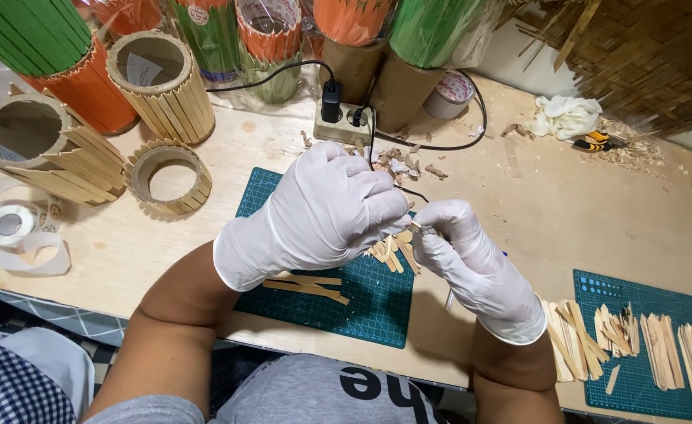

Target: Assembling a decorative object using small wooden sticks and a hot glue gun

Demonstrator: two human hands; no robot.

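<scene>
Fingertips of both gloved hands were pinched together over the middle of the green cutting mat (361,302), so honestly everything hinged on that tiny contact point. Left hand (318,212) was curled in tight, fingers clenched around what looked like a thin wooden stick piece (414,226), held just above the mat and mostly hidden by the glove. Right hand (471,263) was closed too, gripping something small and pale at the same spot; couldn't tell whether it was a blade, a tool or just another sliver.

What could've gone wrong, as I judged it: if that was a cutter, the fingers sat right in line with it, and a slip on a thin slat would've gone straight into the glove. Thin wood like that probably splits along the grain if squeezed or twisted too hard.

Also, a black cable (393,177) from the power strip (343,119) ran right behind the hands, near enough to snag. The loose pile of cut stick pieces (393,253) lay directly under the hands, and a dropped piece would've vanished into it. 2 slats (306,284) lay by the left wrist, easy to sweep off the mat.
</scene>
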